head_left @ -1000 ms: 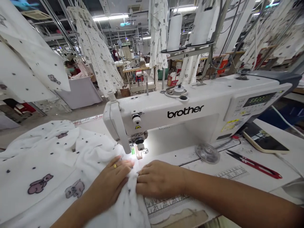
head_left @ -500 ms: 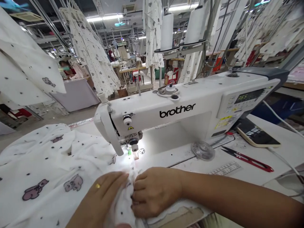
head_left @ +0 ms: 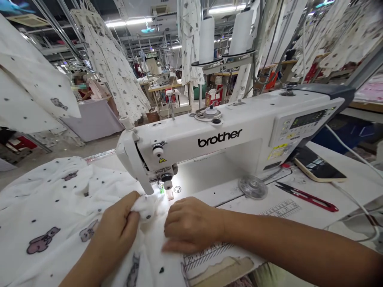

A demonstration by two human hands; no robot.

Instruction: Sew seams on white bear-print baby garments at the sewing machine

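Observation:
White fabric (head_left: 54, 203) printed with dots and mauve bears spreads over the left of the machine table and runs up to the needle area of a white sewing machine (head_left: 188, 139). Just left of the presser foot, my left hand (head_left: 119, 223) is closed, pinching a raised fold of this cloth between thumb and fingers. My right hand (head_left: 191, 225) lies at the cloth's right edge, below the needle area. Its fingers are curled down onto the fabric, and the thumb is smeared by motion. The fingertips of my right hand are partly hidden.
Right of the needle lie a clear round plastic case (head_left: 253, 186), red-handled thread snips (head_left: 308, 197) and a phone (head_left: 320, 164). A printed ruler scale (head_left: 206, 255) runs along the table. Thread cones (head_left: 206, 40) stand behind the machine; printed cloth hangs around. A person (head_left: 85, 91) sits at the far left.
My left hand has gone from lying flat on the cloth to pinching and lifting a fold, shifting left. My right hand has moved slightly up, its thumb now swung out. The view shifted slightly.

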